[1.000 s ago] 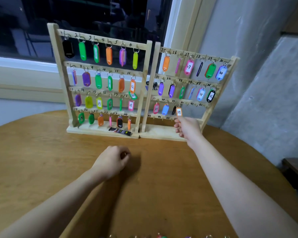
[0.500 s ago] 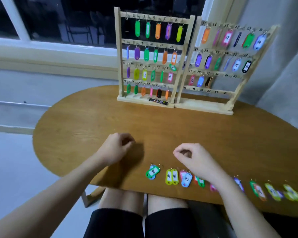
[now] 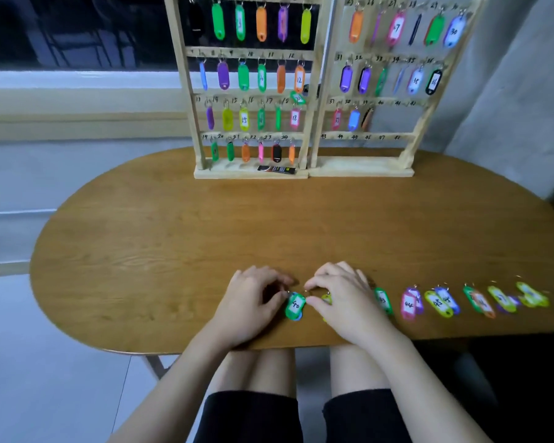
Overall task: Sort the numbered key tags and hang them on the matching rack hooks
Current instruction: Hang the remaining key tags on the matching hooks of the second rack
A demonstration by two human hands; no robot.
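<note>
Fingers of both hands curled over tag 40 (image 3: pixel 295 305) at near table (image 3: pixel 173 251) edge: left hand (image 3: pixel 250 302) thumb and forefinger closed at its ring, right hand (image 3: pixel 343 298) fingertips pinched at ring's other side; firm hold not certain. Tag lies flat atop blue tag, long axis near-to-far, slightly tilted, ring end toward rack (image 3: pixel 365 91). Ring is best gripped, not body, so number stays readable. Blue tag should be separated first. Hook 40 (image 3: pixel 380 103) seen bare, third rail, right rack. Remaining tags (image 3: pixel 442 302) lined rightward along near edge.
</note>
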